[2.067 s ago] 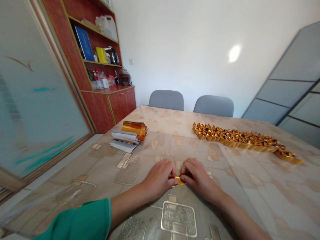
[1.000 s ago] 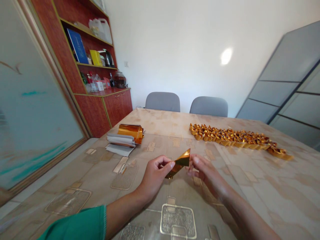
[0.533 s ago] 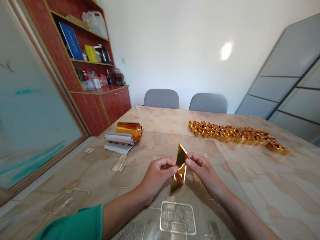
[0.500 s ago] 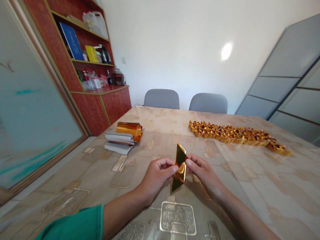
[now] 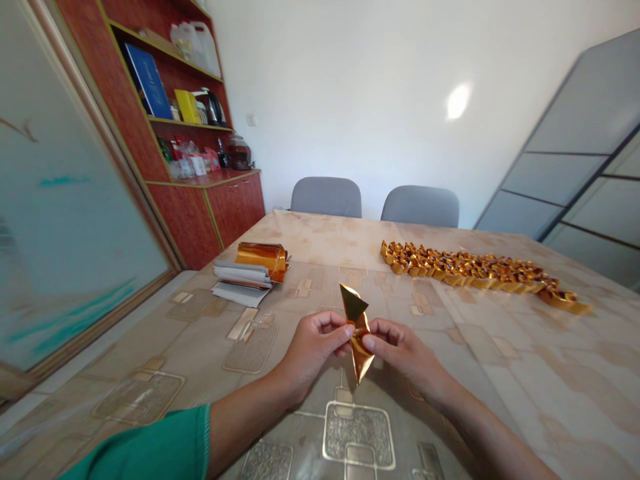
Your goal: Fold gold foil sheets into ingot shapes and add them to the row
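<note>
A folded piece of gold foil paper (image 5: 355, 305) with a pointed top and a pointed bottom is held above the table between both hands. My left hand (image 5: 320, 340) pinches its left side near the middle, thumb in front. On the other side my right hand (image 5: 395, 343) grips the foil paper's right edge between thumb and fingers. Some fingertips of both hands are hidden behind the paper. Beyond my left hand lies a stack of gold and grey-white paper sheets (image 5: 263, 260). Rows of folded gold paper ingots (image 5: 465, 267) sit at the far right.
The table (image 5: 320, 233) has a patterned, shiny cover. Two grey chairs (image 5: 326, 197) stand along its far side against a white wall. A red-brown cabinet (image 5: 235, 203) with bottles and a kettle is at the left, beside a frosted glass door (image 5: 75, 200).
The foil paper has turned and tilted, its top point leaning left. My right hand has shifted slightly down along its edge. The view has moved a little.
</note>
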